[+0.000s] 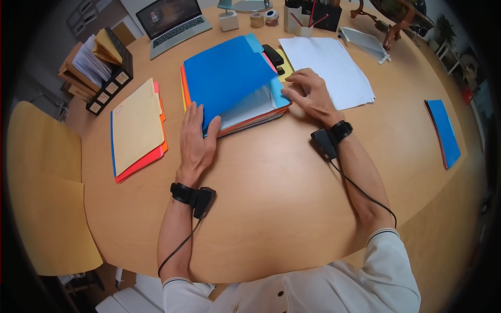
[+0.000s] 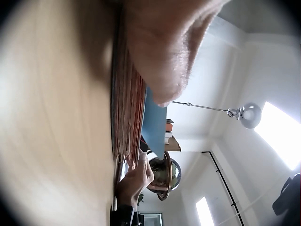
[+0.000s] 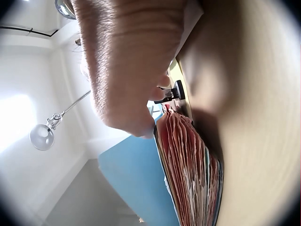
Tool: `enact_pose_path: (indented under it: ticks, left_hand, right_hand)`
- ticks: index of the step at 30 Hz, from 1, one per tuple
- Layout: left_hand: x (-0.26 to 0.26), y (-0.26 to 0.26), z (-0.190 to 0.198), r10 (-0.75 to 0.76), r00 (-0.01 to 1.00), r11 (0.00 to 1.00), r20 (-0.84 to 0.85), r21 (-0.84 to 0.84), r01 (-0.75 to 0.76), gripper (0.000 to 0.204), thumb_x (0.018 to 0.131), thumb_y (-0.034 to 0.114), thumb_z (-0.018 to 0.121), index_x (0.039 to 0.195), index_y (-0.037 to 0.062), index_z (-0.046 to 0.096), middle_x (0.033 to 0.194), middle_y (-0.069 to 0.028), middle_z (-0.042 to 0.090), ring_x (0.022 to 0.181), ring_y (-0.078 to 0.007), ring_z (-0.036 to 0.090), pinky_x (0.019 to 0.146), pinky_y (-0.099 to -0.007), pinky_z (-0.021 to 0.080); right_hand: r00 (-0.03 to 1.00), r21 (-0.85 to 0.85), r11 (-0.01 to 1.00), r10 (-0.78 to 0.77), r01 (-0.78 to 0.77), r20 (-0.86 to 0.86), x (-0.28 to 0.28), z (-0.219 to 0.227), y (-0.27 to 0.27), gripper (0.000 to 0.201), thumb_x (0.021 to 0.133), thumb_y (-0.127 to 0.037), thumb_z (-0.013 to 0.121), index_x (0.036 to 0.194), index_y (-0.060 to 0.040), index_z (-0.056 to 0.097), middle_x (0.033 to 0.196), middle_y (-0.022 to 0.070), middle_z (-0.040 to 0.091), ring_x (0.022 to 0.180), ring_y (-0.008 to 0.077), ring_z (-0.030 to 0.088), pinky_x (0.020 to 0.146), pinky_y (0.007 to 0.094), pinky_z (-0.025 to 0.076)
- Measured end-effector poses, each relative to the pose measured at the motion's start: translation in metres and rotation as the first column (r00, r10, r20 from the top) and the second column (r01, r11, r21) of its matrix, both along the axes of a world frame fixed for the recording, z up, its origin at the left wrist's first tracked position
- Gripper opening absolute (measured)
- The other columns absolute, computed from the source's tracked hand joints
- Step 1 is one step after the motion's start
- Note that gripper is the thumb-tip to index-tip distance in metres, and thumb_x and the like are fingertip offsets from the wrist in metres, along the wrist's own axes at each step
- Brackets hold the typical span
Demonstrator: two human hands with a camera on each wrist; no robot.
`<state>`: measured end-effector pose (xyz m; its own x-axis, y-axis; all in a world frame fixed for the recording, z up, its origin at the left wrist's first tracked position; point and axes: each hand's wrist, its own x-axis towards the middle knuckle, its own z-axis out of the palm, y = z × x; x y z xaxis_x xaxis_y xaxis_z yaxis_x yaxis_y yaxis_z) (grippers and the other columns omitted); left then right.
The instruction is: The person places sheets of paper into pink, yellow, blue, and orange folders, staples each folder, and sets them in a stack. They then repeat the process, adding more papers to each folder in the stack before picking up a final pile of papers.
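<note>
A thick stack of folders and papers (image 1: 255, 121) lies on the desk in the head view, under a blue cover (image 1: 227, 70) whose near right corner is raised above white sheets. The left hand (image 1: 197, 138) lies along the stack's left near corner, fingers fairly straight, thumb by the front edge. At the right edge the right hand (image 1: 313, 96) touches the stack, its fingers bent; whether it pinches a sheet is unclear. In the right wrist view the layered edges (image 3: 188, 165) show below that hand (image 3: 131, 61). The left wrist view shows the lifted blue cover (image 2: 154, 125) past the left thumb.
Tabbed folders (image 1: 138, 128) lie left, beside a file holder (image 1: 112, 86). A laptop (image 1: 175, 26) stands behind. White paper (image 1: 331, 73), a black stapler (image 1: 274, 58) and pen holders (image 1: 300, 23) are beyond the right hand; a blue booklet (image 1: 443, 133) lies far right.
</note>
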<state>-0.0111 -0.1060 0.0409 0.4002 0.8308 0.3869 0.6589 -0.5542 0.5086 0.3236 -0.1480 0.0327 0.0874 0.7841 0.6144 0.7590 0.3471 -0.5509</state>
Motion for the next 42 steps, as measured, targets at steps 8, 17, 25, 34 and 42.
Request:
enact_pose_path:
  ticks: [8, 17, 25, 34, 42]
  left_hand:
    - [0.000, -0.004, 0.006, 0.035, 0.969, 0.997, 0.246, -0.074, -0.017, 0.048, 0.107, 0.026, 0.043, 0.131, -0.0144, 0.055, 0.129, -0.0359, 0.058, 0.120, -0.0441, 0.058, 0.103, -0.0426, 0.044]
    - [-0.004, -0.006, -0.001, 0.178, 0.935, 0.984, 0.307, -0.046, -0.172, 0.038, 0.105, 0.021, 0.048, 0.085, -0.0103, 0.057, 0.058, -0.0177, 0.046, 0.051, -0.0238, 0.041, 0.052, -0.0406, 0.036]
    - [-0.003, -0.002, -0.005, 0.237, 0.899, 0.966, 0.369, 0.009, -0.258, 0.054, 0.102, 0.021, 0.053, 0.059, -0.0106, 0.046, 0.049, -0.0171, 0.033, 0.044, -0.0217, 0.033, 0.047, -0.0437, 0.030]
    - [-0.004, -0.005, -0.003, 0.273, 0.904, 0.961, 0.330, -0.060, -0.269, 0.043, 0.101, 0.020, 0.053, 0.068, -0.0075, 0.045, 0.056, -0.0101, 0.041, 0.054, -0.0152, 0.038, 0.051, -0.0398, 0.032]
    - [-0.007, -0.003, -0.007, 0.245, 0.911, 0.969, 0.332, -0.049, -0.242, 0.038, 0.100, 0.018, 0.052, 0.072, -0.0072, 0.046, 0.057, -0.0087, 0.039, 0.055, -0.0139, 0.037, 0.051, -0.0389, 0.032]
  right_hand:
    - [0.980, -0.379, 0.923, -0.005, -0.073, -0.201, -0.030, 0.021, -0.007, 0.067, 0.077, -0.050, 0.079, 0.114, 0.0044, 0.070, 0.112, 0.0213, 0.068, 0.105, 0.0344, 0.061, 0.094, 0.0427, 0.047]
    - [0.984, -0.298, 0.943, -0.112, 0.150, 0.141, -0.052, 0.018, 0.000, 0.079, 0.069, -0.042, 0.067, 0.127, 0.0100, 0.056, 0.100, 0.0249, 0.066, 0.096, 0.0392, 0.060, 0.094, 0.0436, 0.042]
    - [0.978, -0.279, 0.937, -0.197, 0.209, 0.071, -0.044, 0.002, 0.005, 0.061, 0.080, -0.017, 0.057, 0.137, 0.0063, 0.054, 0.085, 0.0301, 0.068, 0.079, 0.0444, 0.067, 0.078, 0.0534, 0.053]
    - [0.955, -0.096, 0.950, -0.298, 0.296, -0.006, -0.041, 0.001, -0.003, 0.033, 0.082, -0.010, 0.059, 0.111, -0.0099, 0.075, 0.074, 0.0166, 0.069, 0.066, 0.0360, 0.066, 0.065, 0.0464, 0.052]
    - [0.897, 0.285, 0.901, -0.391, 0.327, 0.207, -0.035, 0.001, 0.000, 0.008, 0.080, -0.011, 0.063, 0.083, -0.0100, 0.071, 0.066, 0.0078, 0.058, 0.069, 0.0278, 0.059, 0.065, 0.0418, 0.044]
